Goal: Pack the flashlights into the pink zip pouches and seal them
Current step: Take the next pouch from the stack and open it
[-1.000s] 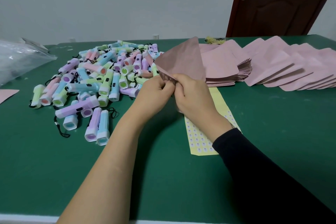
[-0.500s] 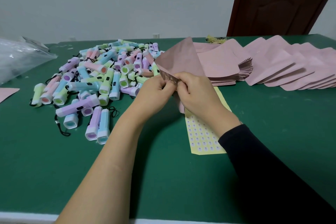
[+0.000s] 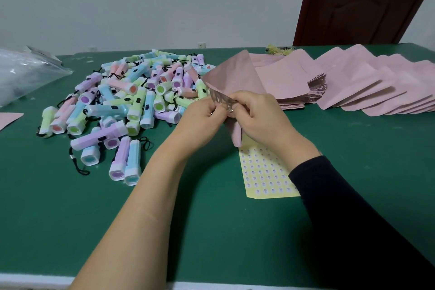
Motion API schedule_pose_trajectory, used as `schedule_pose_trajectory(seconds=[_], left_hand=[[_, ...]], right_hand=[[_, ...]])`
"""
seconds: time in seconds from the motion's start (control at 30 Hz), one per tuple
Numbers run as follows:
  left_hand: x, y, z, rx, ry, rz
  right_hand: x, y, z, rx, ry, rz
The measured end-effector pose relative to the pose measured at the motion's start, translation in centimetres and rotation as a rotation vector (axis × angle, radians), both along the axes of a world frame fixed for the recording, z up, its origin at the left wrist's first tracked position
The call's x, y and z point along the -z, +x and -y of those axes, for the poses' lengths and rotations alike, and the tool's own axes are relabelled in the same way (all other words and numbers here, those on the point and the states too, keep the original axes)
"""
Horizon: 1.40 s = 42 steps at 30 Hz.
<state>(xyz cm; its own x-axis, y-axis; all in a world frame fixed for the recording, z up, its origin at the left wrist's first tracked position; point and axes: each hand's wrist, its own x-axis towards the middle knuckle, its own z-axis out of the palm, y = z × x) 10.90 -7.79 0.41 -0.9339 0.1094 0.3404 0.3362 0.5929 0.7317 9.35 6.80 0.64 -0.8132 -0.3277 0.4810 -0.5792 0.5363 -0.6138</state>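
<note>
2 hands meet at the mouth of 1 pink zip pouch [image 3: 233, 75]. Compared with 1.0 s ago, the mouth has parted: a silvery patterned lining [image 3: 222, 99] now shows between the thumbs, and a lower corner of the pouch hangs below the right hand [image 3: 259, 117], over the sticker sheet [image 3: 266, 176]. The left hand [image 3: 200, 115] pinches the near lip with curled fingers. The right hand pinches the far lip in the same way, so both are closed on the pouch and hold nothing else.

The pouch is a flat, matte, square-cornered film. It is raised off the green table [image 3: 70, 219], with 1 corner pointing up and away from the grip.

The flashlights [image 3: 131, 101] lie in a loose heap just left of the left hand, none of them touched. They are smooth pastel plastic bodies in lilac, blue, green and pink, with squared white heads and black cord loops.

Spare pouches [image 3: 294, 84] sit stacked behind the right hand, and further ones [image 3: 376, 87] are fanned out to the right. The sticker sheet is yellow paper carrying rows of small round labels. A crinkled clear plastic bag [image 3: 23, 73] lies at the far left. A black sleeve [image 3: 353, 207] covers the right forearm.
</note>
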Motion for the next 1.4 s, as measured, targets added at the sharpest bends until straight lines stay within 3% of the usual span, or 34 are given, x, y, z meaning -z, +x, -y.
schedule_pose_trajectory(seconds=[0.13, 0.23, 0.3, 0.47, 0.63, 0.9, 1.07, 1.4], left_hand=[[-0.6, 0.2, -1.1, -0.080, 0.076, -0.140], [-1.8, 0.4, -1.9, -0.111, 0.368, -0.179], [-2.1, 0.6, -2.0, -0.116, 0.455, -0.171], [-0.7, 0.1, -0.5, -0.199, -0.111, -0.301], [-0.3, -0.3, -0.5, -0.329, -0.342, -0.441], [-0.6, 0.4, -0.3, -0.143, -0.273, -0.319], [-1.1, 0.6, -0.3, -0.078, 0.016, -0.238], [0.1, 0.2, -0.7, -0.186, -0.182, -0.324]], right_hand=[[-0.6, 0.6, 0.8, 0.064, -0.077, -0.066], [-1.2, 1.8, 2.7, 0.107, -0.264, -0.116], [-1.3, 2.0, 3.7, 0.099, -0.399, -0.002], [-1.1, 1.6, 3.3, 0.052, -0.420, 0.166], [-0.6, 1.3, 3.3, 0.177, -0.208, 0.085], [-1.0, 1.6, 2.4, 0.188, -0.080, 0.037], [-1.9, 1.6, 1.5, 0.132, -0.184, 0.077], [-0.5, 0.9, 2.0, 0.091, -0.075, 0.273]])
